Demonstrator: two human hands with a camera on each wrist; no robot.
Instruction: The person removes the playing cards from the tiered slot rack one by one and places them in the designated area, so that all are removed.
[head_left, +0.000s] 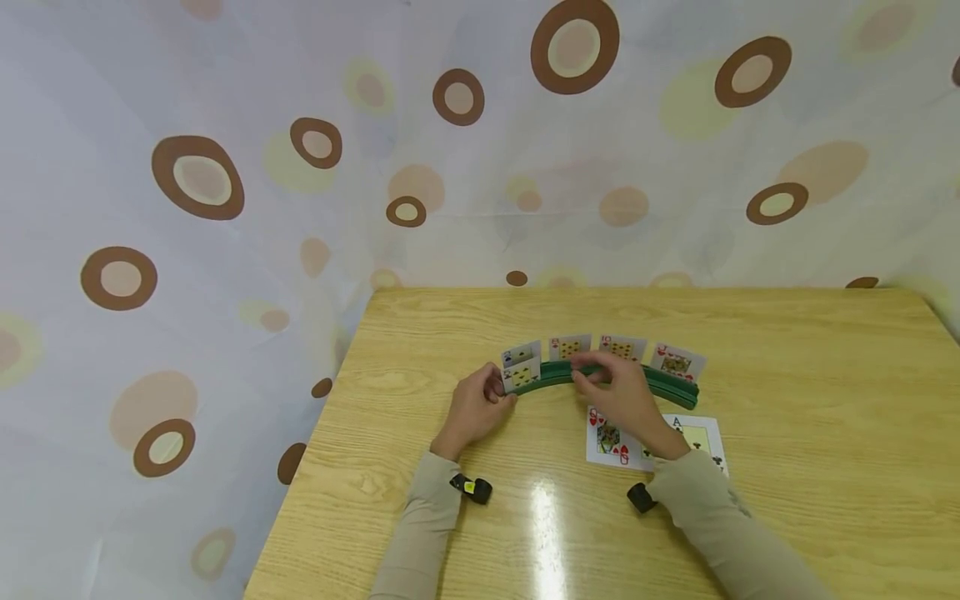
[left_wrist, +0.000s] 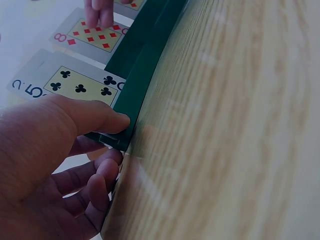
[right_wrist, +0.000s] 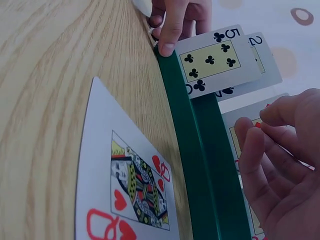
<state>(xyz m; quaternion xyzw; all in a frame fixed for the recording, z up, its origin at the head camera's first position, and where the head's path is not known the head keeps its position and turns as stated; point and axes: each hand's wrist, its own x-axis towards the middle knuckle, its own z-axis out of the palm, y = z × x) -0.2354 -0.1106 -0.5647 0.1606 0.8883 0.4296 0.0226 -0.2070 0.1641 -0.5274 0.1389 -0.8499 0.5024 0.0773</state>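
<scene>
A curved green card holder (head_left: 555,374) stands on the table with playing cards upright in it. My left hand (head_left: 477,407) grips its left end, thumb pressed on the front face and fingers bent behind. Beside that thumb, the five of clubs (right_wrist: 210,60) stands in front of a black two (right_wrist: 270,65). Over the middle of the holder, my right hand (head_left: 621,392) has loosely bent fingers and holds nothing visible. Those fingers are near the eight of diamonds (left_wrist: 92,36); whether they touch it I cannot tell. A red ten (head_left: 621,345) and a red face card (head_left: 677,363) stand further right.
The queen of hearts (head_left: 606,437) lies face up before the holder, and an ace of clubs (head_left: 705,433) lies beside it, partly under my right wrist. The wooden table (head_left: 810,400) ends at a patterned cloth (head_left: 540,183) behind and to the left.
</scene>
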